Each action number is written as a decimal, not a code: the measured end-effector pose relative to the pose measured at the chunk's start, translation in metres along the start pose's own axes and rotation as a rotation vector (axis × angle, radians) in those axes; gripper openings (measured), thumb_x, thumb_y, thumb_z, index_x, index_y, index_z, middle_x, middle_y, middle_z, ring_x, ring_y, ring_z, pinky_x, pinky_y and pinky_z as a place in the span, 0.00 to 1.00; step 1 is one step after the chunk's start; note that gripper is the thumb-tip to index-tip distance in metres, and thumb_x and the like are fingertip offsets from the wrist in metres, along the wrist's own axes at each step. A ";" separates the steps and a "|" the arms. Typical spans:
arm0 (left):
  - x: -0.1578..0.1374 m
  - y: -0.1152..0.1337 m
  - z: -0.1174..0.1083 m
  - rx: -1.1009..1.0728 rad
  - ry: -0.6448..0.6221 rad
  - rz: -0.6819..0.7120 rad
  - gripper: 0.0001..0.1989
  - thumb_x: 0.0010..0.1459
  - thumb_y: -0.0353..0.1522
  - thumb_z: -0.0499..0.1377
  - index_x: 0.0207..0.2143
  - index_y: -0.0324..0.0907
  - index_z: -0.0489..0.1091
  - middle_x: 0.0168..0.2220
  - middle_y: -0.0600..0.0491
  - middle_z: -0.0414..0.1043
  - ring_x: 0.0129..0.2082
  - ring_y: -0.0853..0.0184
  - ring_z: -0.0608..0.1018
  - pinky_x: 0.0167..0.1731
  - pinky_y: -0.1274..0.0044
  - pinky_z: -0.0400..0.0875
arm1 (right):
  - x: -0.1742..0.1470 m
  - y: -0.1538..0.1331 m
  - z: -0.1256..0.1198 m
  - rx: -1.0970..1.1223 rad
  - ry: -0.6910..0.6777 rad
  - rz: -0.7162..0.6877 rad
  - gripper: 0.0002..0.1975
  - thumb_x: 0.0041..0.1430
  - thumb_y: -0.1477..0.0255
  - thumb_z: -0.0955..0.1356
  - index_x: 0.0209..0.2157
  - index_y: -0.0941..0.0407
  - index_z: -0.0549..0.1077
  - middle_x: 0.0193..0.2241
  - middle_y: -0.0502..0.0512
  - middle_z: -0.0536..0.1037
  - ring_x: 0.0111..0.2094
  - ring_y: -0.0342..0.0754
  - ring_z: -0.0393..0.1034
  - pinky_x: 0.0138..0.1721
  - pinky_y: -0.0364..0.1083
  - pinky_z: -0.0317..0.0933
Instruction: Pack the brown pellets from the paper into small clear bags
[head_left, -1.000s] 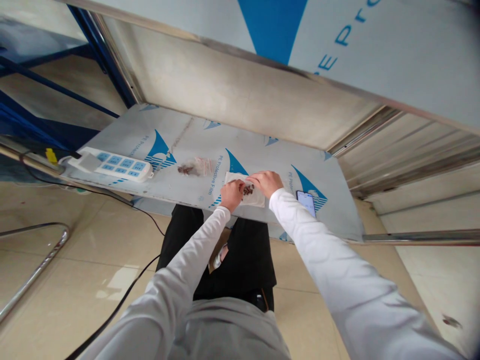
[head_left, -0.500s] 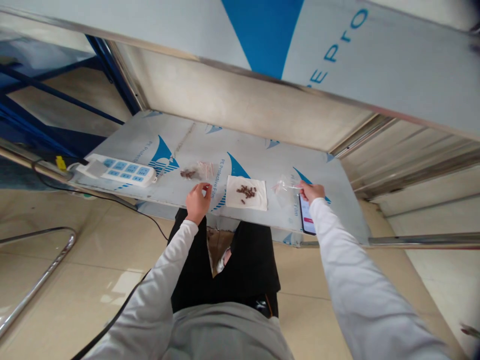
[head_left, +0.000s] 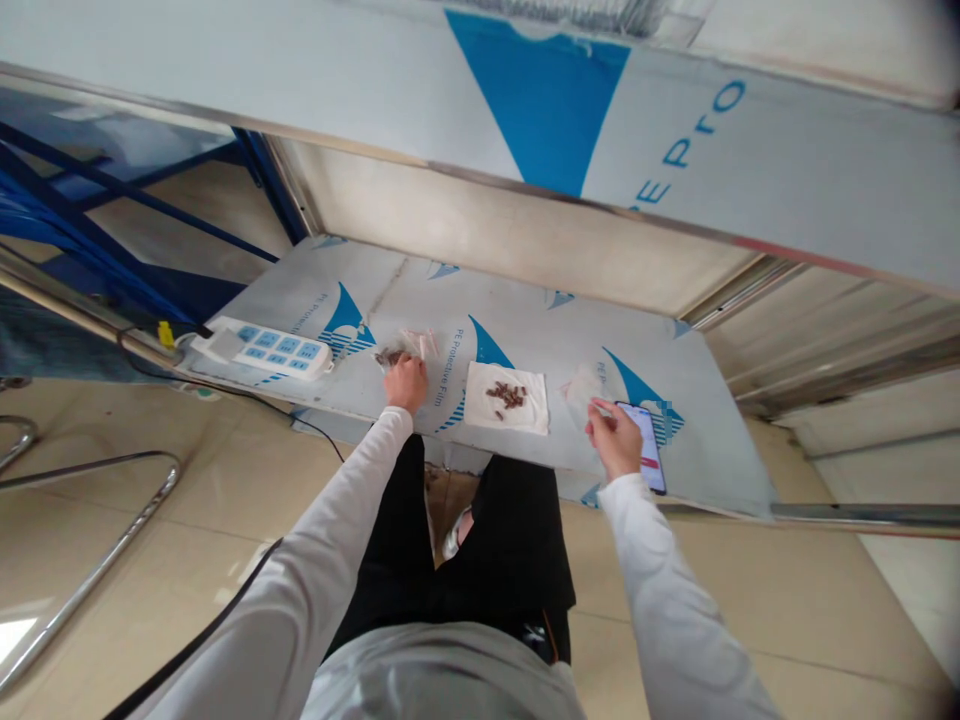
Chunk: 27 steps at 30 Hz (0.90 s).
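My left hand (head_left: 406,383) reaches down to a small pile of dark brown pieces (head_left: 387,356) that seems to lie in clear plastic. Its fingers are curled together and hide what they pinch. Thin pale pink pieces (head_left: 421,344) lie just beyond it. Between my hands, a white paper napkin (head_left: 480,408) lies flat, bearing several short brown pieces (head_left: 508,394). My right hand (head_left: 613,442) has thumb and fingers closed at the near edge of a clear plastic bag (head_left: 579,388). Pinkish contents show faintly inside. A lit phone (head_left: 651,460) lies partly behind that hand.
A white power strip (head_left: 281,352) with blue sockets sits at the left of the film-covered shelf (head_left: 480,290); its black cable (head_left: 300,412) hangs over the front edge. An upper shelf (head_left: 360,90) overhangs the back. A blue metal frame (head_left: 262,190) stands at left.
My left hand has moved forward to the dark brown pieces. My right hand has shifted down and towards me, uncovering more of the phone. The whole view has shifted slightly.
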<state>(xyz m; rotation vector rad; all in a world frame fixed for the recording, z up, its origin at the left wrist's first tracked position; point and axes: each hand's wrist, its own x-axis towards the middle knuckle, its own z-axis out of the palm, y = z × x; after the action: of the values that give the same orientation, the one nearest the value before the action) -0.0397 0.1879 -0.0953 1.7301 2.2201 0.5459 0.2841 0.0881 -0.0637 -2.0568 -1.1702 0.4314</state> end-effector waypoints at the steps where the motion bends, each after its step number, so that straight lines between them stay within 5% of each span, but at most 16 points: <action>1: -0.002 0.000 -0.001 0.000 0.014 -0.001 0.13 0.62 0.33 0.50 0.39 0.41 0.74 0.47 0.41 0.72 0.41 0.55 0.77 0.39 0.67 0.68 | -0.013 0.000 0.002 0.022 -0.020 -0.005 0.28 0.55 0.51 0.63 0.46 0.60 0.74 0.18 0.53 0.76 0.18 0.47 0.70 0.22 0.44 0.65; 5: -0.015 -0.001 -0.011 -0.022 0.095 -0.001 0.12 0.59 0.34 0.53 0.40 0.42 0.74 0.45 0.44 0.73 0.38 0.58 0.77 0.35 0.72 0.67 | -0.060 -0.011 0.015 0.133 -0.100 -0.055 0.23 0.57 0.54 0.63 0.42 0.57 0.76 0.17 0.51 0.74 0.20 0.48 0.71 0.25 0.45 0.66; 9: -0.042 0.006 -0.018 -0.079 0.187 0.025 0.12 0.60 0.36 0.53 0.40 0.43 0.73 0.40 0.48 0.73 0.36 0.63 0.76 0.31 0.76 0.63 | -0.085 -0.052 0.049 0.266 -0.260 -0.124 0.21 0.58 0.55 0.63 0.38 0.57 0.76 0.21 0.55 0.77 0.23 0.49 0.73 0.27 0.45 0.68; 13: -0.073 0.013 -0.013 -0.172 0.221 0.097 0.10 0.59 0.36 0.56 0.36 0.43 0.74 0.35 0.51 0.72 0.30 0.68 0.74 0.28 0.79 0.59 | -0.074 -0.110 0.105 0.322 -0.356 -0.185 0.22 0.60 0.56 0.63 0.42 0.59 0.76 0.35 0.60 0.82 0.35 0.49 0.77 0.36 0.44 0.69; 17: -0.086 0.011 -0.008 -0.256 0.208 0.154 0.08 0.58 0.35 0.58 0.36 0.42 0.75 0.34 0.51 0.73 0.24 0.71 0.72 0.26 0.79 0.59 | -0.053 -0.145 0.144 0.204 -0.388 -0.200 0.11 0.55 0.66 0.68 0.32 0.58 0.79 0.31 0.57 0.83 0.36 0.51 0.77 0.41 0.45 0.68; 22: -0.080 0.000 -0.008 -0.392 0.155 0.196 0.08 0.59 0.36 0.57 0.36 0.42 0.74 0.35 0.52 0.74 0.24 0.73 0.74 0.29 0.81 0.66 | -0.048 -0.144 0.152 0.078 -0.401 -0.248 0.11 0.57 0.70 0.65 0.34 0.55 0.80 0.32 0.54 0.83 0.36 0.49 0.77 0.43 0.45 0.67; 27: -0.075 -0.016 0.003 -0.435 0.146 0.051 0.07 0.56 0.33 0.57 0.34 0.39 0.71 0.31 0.51 0.75 0.25 0.70 0.76 0.31 0.79 0.69 | -0.060 -0.133 0.157 -0.042 -0.443 -0.356 0.10 0.57 0.76 0.65 0.37 0.57 0.79 0.35 0.56 0.83 0.36 0.47 0.76 0.43 0.44 0.66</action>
<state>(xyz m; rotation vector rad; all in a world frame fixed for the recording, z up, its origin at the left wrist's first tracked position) -0.0342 0.1125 -0.1062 1.5591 1.9570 1.1057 0.0786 0.1470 -0.0780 -1.7806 -1.7823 0.7110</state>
